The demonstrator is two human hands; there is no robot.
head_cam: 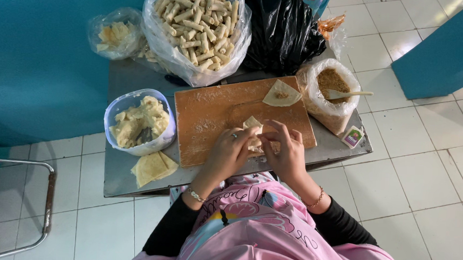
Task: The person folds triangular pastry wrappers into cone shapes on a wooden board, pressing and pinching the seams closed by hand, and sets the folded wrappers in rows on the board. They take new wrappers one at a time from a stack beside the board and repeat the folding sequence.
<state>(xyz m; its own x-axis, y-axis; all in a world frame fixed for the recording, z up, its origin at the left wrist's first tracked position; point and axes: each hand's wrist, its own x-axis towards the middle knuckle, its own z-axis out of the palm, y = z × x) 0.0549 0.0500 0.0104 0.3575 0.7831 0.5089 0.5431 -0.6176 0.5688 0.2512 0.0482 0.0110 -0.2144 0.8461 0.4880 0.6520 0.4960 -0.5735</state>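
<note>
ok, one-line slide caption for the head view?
Both hands, left hand and right hand, fold a pale dough wrapper over a brown wooden board.

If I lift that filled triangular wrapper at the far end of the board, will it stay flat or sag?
The triangular wrapper looks thin and soft, so it will likely droop. The filling sits loose on top and may spill if tilted. It probably weighs little, lying flat on the wooden board.

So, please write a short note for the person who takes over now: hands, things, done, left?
Left hand and right hand: both pinch one pastry wrapper over the wooden board.
A second wrapper with filling lies at the board's far edge.
Done: many finished rolls in the big clear bag.
Left: folded wrappers beside the tub; filling bag with spoon on the right.
</note>
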